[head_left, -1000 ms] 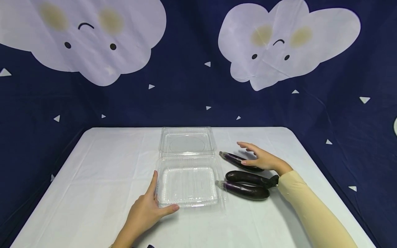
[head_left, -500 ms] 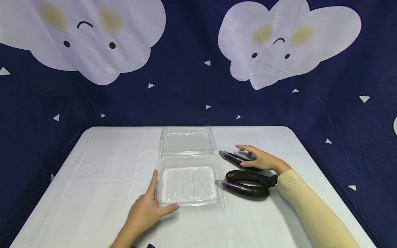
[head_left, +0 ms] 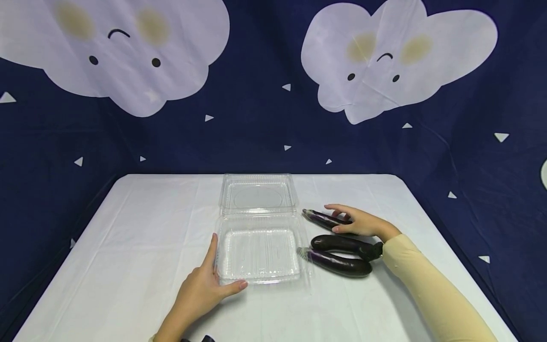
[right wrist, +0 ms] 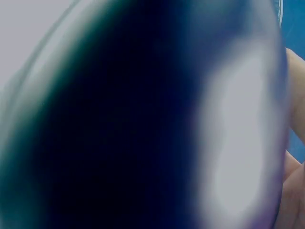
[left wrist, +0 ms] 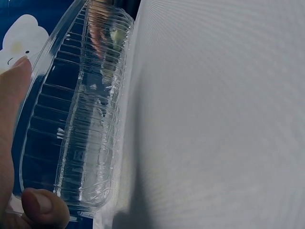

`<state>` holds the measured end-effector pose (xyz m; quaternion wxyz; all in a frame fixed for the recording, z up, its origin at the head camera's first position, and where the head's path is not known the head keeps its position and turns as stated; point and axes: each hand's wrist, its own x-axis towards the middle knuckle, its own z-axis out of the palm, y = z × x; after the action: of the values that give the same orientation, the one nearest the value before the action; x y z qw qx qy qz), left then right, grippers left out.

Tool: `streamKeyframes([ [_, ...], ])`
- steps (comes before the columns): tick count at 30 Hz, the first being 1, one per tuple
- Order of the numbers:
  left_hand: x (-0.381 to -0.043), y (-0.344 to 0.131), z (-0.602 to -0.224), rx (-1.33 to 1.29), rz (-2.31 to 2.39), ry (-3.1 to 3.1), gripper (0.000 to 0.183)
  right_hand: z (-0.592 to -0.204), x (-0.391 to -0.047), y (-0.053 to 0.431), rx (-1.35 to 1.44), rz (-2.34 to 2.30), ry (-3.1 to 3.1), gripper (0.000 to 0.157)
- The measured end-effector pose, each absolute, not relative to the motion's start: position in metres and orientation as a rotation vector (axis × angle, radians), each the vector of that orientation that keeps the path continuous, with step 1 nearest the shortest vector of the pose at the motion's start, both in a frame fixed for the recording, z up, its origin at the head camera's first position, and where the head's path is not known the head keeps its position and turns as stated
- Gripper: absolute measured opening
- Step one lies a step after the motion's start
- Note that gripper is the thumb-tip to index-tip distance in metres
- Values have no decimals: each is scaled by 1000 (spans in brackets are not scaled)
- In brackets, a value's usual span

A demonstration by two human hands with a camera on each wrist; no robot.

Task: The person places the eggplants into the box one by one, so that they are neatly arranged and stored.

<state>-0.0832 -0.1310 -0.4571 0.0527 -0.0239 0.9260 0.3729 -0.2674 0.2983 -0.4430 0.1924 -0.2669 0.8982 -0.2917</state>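
A clear plastic clamshell container (head_left: 259, 256) lies unfolded mid-table, its lid (head_left: 258, 194) laid back behind the base. My left hand (head_left: 199, 289) rests against the base's near left corner, index finger along the left side and thumb along the front edge, both fairly straight. Right of the container lie three dark purple eggplants. The farthest eggplant (head_left: 318, 218) is under my right hand (head_left: 358, 222), with fingers bent over its far side and thumb on the near side. Part of it is hidden. The other two, a middle eggplant (head_left: 342, 245) and a near eggplant (head_left: 337, 264), lie close together.
A white cloth covers the table (head_left: 136, 256). Behind it hangs a dark blue curtain (head_left: 256, 137) with cloud prints. A blurred dark eggplant (right wrist: 128, 124) fills most of the right wrist view. A small black object (head_left: 208, 338) shows at the bottom edge.
My right hand has lowered onto the farthest eggplant, and its fingers have bent in around it. The left hand and the container have stayed put.
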Motion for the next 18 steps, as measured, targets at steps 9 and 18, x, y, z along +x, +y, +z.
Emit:
streamKeyframes([
  [9, -83, -131, -456, -70, 1131, 2813, 137, -446, -267, 296, -803, -754, 2579, 69],
  [18, -84, -131, -457, -75, 1134, 2799, 138, -445, -268, 296, -835, -710, 2582, 69],
])
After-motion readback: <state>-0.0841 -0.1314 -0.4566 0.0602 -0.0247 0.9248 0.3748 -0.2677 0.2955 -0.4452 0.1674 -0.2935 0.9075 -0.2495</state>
